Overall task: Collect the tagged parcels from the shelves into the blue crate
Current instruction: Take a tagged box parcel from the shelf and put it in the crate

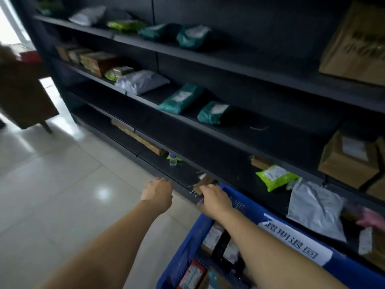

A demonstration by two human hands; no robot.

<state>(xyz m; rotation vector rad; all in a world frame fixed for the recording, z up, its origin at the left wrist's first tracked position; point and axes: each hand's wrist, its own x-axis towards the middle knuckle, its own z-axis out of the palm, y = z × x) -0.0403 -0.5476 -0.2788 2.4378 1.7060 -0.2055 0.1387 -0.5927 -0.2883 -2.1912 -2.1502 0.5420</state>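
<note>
My right hand [214, 200] grips a small brown cardboard parcel [205, 183] over the far corner of the blue crate [185, 247], just in front of the lowest dark shelf [183, 174]. The crate carries a white label [295, 240] and holds several parcels [212, 236]. My left hand [159, 192] reaches toward the shelf edge left of the crate, fingers loosely bent, with nothing seen in it. On the shelves lie two teal parcels [180, 99], a lime-green parcel [275, 177] and a grey bag [316, 209].
Cardboard boxes [350, 161] stand at the right end of the shelves. A long brown box [137, 137] and a small water bottle [173, 159] lie on a low shelf. Wooden furniture [23, 97] stands at the left on the pale tiled floor [62, 195]. Something pink and blurred [373, 219] shows at the right edge.
</note>
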